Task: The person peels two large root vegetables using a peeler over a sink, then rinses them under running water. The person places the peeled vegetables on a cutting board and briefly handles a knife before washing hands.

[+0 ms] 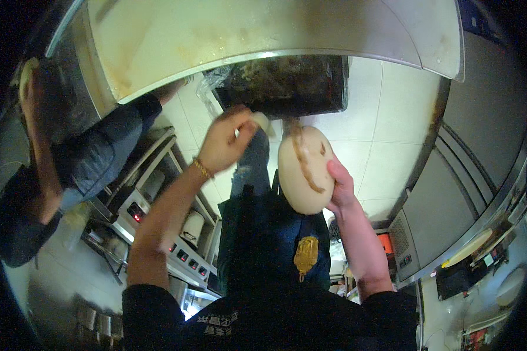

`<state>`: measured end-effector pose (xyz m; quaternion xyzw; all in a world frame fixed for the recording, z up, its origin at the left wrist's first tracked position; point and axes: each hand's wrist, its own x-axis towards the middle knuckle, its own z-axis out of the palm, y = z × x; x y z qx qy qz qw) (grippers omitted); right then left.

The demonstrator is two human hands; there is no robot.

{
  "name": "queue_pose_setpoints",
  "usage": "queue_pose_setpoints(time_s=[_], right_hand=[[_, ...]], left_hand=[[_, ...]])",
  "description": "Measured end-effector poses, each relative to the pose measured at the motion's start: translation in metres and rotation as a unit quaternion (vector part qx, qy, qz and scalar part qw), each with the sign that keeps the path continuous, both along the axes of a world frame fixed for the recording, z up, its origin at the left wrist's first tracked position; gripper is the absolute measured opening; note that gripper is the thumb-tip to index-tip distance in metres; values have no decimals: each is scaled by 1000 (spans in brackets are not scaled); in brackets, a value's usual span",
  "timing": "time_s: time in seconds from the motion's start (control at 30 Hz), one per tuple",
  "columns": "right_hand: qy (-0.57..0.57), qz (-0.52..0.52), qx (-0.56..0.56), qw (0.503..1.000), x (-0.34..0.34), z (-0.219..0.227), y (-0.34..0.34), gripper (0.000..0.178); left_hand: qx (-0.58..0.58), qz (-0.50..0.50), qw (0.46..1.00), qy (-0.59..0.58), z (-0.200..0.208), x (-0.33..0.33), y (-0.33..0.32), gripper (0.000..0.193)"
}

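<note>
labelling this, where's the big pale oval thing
In the head view, the pale oval thing is right of centre, in the right hand, below the black container.

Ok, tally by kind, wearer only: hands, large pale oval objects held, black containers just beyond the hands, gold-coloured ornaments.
Hands: 2 (left hand, right hand)
Large pale oval object: 1, in the right hand
Black container: 1
Gold-coloured ornaments: 2 (bracelet, pendant)
Total: 6
</note>
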<state>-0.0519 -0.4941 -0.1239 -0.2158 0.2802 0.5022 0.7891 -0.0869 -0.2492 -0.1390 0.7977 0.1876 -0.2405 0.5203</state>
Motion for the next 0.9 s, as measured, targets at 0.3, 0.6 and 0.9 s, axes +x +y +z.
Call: queue_pose_setpoints(time_s=[0.3, 0.6, 0.9], right_hand=[[-93, 118, -117, 982, -9, 9, 20, 74], [53, -10, -31, 998, -16, 14, 20, 70], [51, 95, -182, 977, -18, 15, 59, 55]], left_hand=[[248, -337, 866, -275, 25, 49, 33, 11], [-159, 119, 979, 50, -37, -19, 18, 20], [-249, 530, 809, -51, -14, -33, -61, 18]])
